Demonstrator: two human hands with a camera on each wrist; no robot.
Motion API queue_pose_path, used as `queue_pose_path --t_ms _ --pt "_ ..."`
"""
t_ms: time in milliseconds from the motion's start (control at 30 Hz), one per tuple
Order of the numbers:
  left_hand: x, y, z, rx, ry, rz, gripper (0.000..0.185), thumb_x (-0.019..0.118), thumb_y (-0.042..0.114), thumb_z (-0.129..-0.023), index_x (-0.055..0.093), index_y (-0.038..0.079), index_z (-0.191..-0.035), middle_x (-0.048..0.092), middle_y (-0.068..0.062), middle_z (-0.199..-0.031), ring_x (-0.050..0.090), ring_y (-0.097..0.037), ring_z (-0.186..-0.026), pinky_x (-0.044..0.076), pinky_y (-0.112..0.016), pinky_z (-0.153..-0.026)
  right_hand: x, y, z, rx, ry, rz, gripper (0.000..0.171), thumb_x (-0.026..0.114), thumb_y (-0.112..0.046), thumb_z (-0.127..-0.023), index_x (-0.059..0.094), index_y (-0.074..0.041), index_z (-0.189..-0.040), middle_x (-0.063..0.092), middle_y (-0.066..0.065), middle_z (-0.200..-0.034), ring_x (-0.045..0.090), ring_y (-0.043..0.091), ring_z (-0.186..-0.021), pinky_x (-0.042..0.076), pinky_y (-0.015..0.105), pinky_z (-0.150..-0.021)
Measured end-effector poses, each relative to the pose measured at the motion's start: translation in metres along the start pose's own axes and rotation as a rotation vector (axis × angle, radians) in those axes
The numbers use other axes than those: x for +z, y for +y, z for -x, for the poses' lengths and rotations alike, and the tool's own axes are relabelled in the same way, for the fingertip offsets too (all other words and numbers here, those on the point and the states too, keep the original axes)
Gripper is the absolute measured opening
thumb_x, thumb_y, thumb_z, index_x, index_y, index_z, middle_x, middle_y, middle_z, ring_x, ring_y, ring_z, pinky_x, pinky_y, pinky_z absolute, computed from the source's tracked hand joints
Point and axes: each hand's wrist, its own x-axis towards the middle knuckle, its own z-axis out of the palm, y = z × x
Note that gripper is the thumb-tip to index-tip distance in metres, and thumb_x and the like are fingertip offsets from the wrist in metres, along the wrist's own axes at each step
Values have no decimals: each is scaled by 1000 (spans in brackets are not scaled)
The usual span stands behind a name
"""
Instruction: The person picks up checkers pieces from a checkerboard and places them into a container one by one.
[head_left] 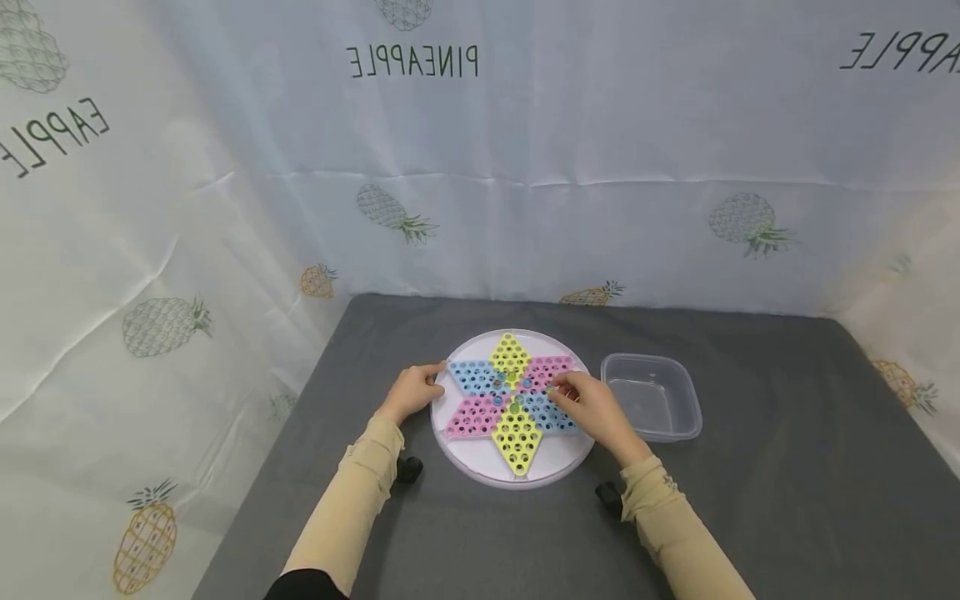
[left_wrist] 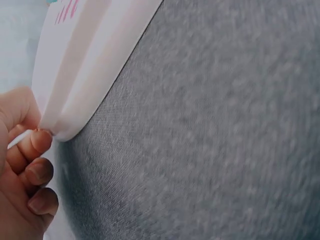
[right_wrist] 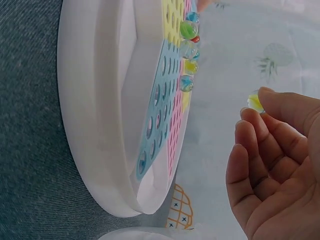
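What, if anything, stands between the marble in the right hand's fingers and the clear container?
Nothing visible. The right hand pinches a marble above the star board; the clear container sits apart to its right, with only bare grey table between.

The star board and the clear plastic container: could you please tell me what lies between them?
Only bare grey tabletop separates the star board from the clear plastic container, as the head view shows.
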Motion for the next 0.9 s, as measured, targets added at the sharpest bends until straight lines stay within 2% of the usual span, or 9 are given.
queue_pose_path --t_ms 300,600,900 --pt "0 4 1 -40 0 -11 51 59 13 -81 54 13 -132 33 3 -53 27 -10 -48 26 -23 -49 0 0 3 -31 55 -28 25 64 -24 -86 67 -7 -104 64 1 -81 54 10 -71 45 26 -63" --pt "0 5 2 -58 -18 -12 52 59 14 -82 53 15 -133 33 3 -53 28 -9 -49 27 -24 -49 -9 4 5 -11 111 -47 23 66 -21 -86 67 -7 -104 64 5 -83 55 13 -73 45 25 -64" --pt "-2 9 3 -76 -34 -11 53 60 13 -81 53 15 -133 31 4 -52 27 -10 -48 27 -24 -49 -25 22 7 72 173 -21 26 64 -23 -87 65 -5 -106 64 9 -88 55 17 -77 45 26 -67"
